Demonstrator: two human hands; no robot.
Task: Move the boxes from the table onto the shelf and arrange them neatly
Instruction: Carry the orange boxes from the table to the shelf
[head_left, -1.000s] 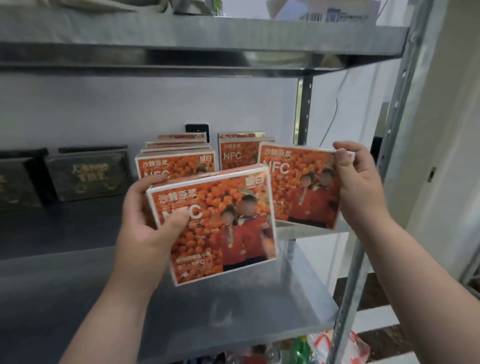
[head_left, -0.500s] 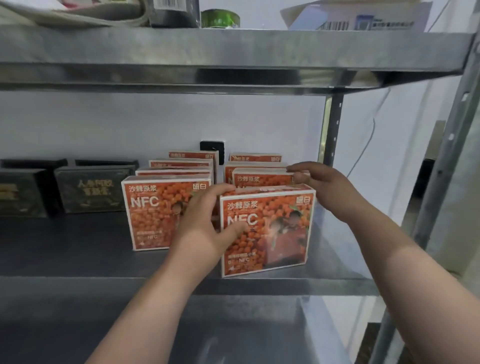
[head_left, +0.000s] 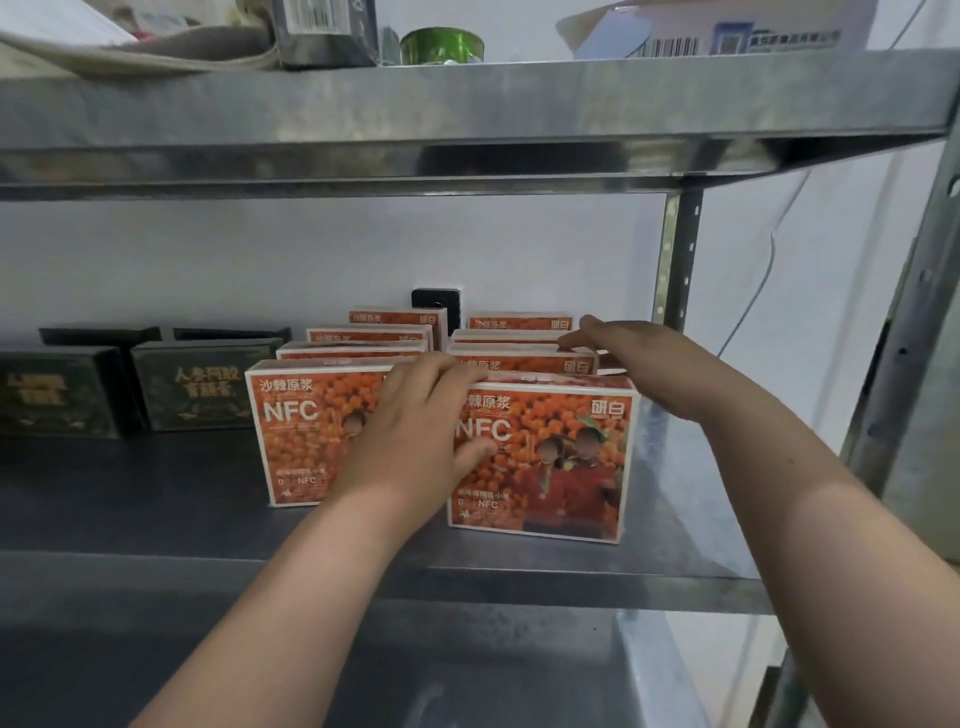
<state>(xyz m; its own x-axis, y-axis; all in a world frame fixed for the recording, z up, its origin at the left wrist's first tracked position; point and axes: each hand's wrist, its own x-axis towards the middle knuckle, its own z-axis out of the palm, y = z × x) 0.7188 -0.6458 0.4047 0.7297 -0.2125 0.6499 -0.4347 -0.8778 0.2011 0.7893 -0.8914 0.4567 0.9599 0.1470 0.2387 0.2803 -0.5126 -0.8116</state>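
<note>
Placement judged well advanced: two rows of orange NFC boxes (head_left: 301, 431) upright on steel shelf (head_left: 130, 499), left grip (head_left: 421, 431) clasping top corner of front right box (head_left: 561, 467), right grip (head_left: 639, 364) flat and released on boxes behind (head_left: 519, 365); bench unseen, squaring outstanding.

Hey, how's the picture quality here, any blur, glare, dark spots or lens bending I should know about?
Head view: wide-angle bending bows the upper shelf and tilts the right post; glare streaks the shelf's underside lip; the dark boxes at left sit dim, their lettering soft; the front right orange box reads clearly.
</note>
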